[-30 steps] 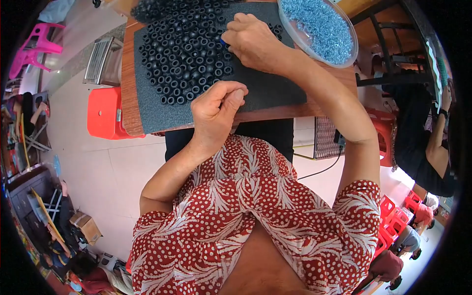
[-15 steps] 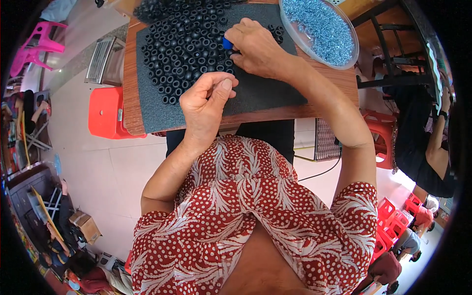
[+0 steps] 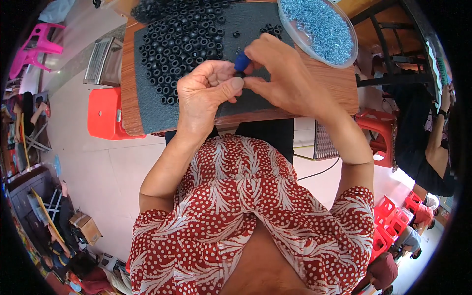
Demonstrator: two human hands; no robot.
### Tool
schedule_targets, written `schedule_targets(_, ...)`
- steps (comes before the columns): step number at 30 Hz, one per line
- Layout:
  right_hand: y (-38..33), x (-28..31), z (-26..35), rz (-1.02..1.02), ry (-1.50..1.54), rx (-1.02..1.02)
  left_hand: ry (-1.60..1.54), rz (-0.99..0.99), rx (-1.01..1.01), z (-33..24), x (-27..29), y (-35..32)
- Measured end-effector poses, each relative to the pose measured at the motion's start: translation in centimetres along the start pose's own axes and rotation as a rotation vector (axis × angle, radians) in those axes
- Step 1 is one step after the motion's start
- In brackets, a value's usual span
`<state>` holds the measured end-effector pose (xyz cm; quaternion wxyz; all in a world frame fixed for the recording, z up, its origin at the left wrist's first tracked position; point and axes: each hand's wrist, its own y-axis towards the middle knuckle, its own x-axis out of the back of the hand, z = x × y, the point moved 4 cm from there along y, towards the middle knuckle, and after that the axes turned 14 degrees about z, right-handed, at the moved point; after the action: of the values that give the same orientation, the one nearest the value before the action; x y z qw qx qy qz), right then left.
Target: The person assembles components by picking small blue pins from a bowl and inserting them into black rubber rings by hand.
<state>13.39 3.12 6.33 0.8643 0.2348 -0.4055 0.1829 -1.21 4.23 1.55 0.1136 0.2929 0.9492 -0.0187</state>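
Handling seems unfinished: a blue piece (image 3: 241,62) is grasped above the mat (image 3: 153,112) by the right hand's (image 3: 290,76) fingers; what the left hand (image 3: 199,93) grasps cannot be told; many black rings (image 3: 183,48) are untouched at left.

We have a mat (image 3: 153,114) on our surface (image 3: 339,81) (rings (image 3: 187,49) on its left), a tub (image 3: 328,62) of pieces (image 3: 322,29) at right.

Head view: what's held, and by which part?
Apparently a small black piece between the left hand and right hand, the gripped part hidden. The blue piece at right index finger: held or worn, unclear.
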Motion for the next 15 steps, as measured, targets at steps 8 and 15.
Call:
schedule_targets(8, -2.8, -0.1, 0.2, -0.073, 0.222, -0.047, -0.06, 0.053, 0.132, 0.9, -2.4, -2.1)
schedule_targets(15, -0.2, -0.3, -4.6, -0.147, -0.122, -0.027, -0.206, 0.182, 0.31, 2.1, -1.7, -2.1)
